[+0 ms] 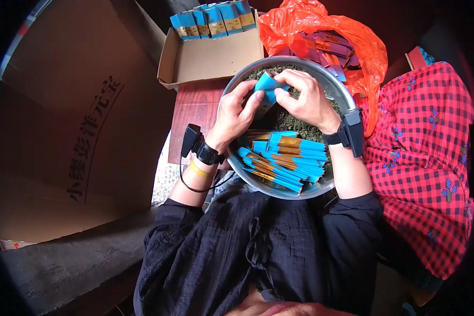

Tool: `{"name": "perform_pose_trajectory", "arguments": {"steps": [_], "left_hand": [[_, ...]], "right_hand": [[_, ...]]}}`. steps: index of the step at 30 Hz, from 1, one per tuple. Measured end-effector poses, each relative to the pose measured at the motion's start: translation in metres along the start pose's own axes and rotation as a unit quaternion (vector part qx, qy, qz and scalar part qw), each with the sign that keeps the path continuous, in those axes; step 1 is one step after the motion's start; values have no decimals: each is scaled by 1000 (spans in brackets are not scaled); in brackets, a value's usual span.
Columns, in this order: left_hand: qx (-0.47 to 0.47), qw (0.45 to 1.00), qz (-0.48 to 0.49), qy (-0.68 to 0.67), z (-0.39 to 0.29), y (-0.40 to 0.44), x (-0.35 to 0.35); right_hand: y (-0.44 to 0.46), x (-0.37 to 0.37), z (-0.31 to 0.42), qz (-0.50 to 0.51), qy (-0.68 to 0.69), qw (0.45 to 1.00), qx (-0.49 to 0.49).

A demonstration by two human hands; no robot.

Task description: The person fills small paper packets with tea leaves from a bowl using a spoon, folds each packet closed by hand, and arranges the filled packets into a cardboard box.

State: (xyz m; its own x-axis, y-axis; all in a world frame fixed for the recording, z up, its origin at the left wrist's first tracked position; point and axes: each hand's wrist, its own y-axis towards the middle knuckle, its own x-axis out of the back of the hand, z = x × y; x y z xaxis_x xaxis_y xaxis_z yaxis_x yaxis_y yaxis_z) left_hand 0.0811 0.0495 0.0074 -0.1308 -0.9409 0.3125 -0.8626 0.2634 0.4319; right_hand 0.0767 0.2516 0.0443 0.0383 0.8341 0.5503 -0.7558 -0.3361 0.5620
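Both hands meet over a round metal basin (pixel 346 90) that holds dark green dried leaves (pixel 295 122). Between them is a small blue packet (pixel 267 84), its upper end raised. My left hand (pixel 238 109) pinches its lower left side with thumb and fingers. On the other side, my right hand (pixel 306 99) grips its upper right edge, fingers curled. Whether anything is inside the packet cannot be seen. Below the hands, several flat blue-and-gold packets (pixel 287 158) lie fanned in the near part of the basin, on top of the leaves.
A shallow cardboard box (pixel 216 58) behind the basin holds a row of upright blue packets (pixel 216 21). A red plastic bag (pixel 371 52) with purple packets (pixel 332 47) sits at the back right. A large carton (pixel 52 126) stands left; red checked cloth (pixel 416 163) lies right.
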Motion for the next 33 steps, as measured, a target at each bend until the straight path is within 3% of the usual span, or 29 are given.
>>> {"name": "perform_pose_trajectory", "arguments": {"steps": [4,7,9,14,20,27,31,33], "left_hand": [[-12,998,-41,36,2,0,0],[-16,997,-23,72,2,-1,1],[-15,996,-24,80,0,-1,1],[-10,995,-40,85,3,0,-1],[90,994,8,-64,10,1,-3],[25,996,9,80,0,1,1],[58,998,-17,19,-2,9,3],[58,997,22,47,-3,29,23]], "right_hand": [[-3,1,4,37,1,999,-7],[-3,7,6,157,-25,981,-109],[-3,8,-1,165,-6,981,-106],[-3,7,-7,73,43,986,-144],[-5,5,-13,26,81,990,-113],[-3,15,-6,40,-48,986,-154],[-1,21,-11,-26,16,995,-93],[2,23,-12,-34,25,995,-88]]}}
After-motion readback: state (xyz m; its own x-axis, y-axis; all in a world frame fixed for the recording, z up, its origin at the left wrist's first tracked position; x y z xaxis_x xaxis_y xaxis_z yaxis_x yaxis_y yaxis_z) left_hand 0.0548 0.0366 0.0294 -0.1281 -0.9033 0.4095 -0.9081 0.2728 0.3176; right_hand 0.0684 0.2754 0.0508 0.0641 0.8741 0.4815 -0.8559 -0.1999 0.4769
